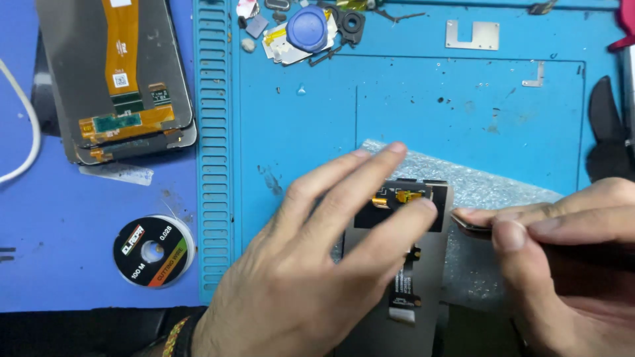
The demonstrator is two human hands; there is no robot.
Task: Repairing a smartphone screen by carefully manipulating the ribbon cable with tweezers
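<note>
The fingers (370, 173) of the left hand (311, 264) are spread wide and laid flat over the back of a phone screen panel (423, 264), pressing it down, with one fingertip resting on the black strip near its top edge beside a small orange connector (408, 196). The fingers of the right hand (569, 258) are pinched narrow around a thin metal tool, probably tweezers (471, 223), whose tip points left and sits just at the right edge of the panel near its top. The panel lies face down on a sheet of bubble wrap (489, 188), which is spread over a blue work mat (410, 112) in the lower middle of the view. A black ribbon cable (405, 285) runs down the middle of the panel's back. At the top of the mat lie loose small parts, among them a round blue cap (307, 29) and a flat metal bracket (472, 34). To the left, off the mat, two more screen panels (119, 79) are stacked face down, showing orange ribbon cables. Below them sits a black spool of cutting wire (153, 251), and a white cable (20, 125) curves along the left edge.
</note>
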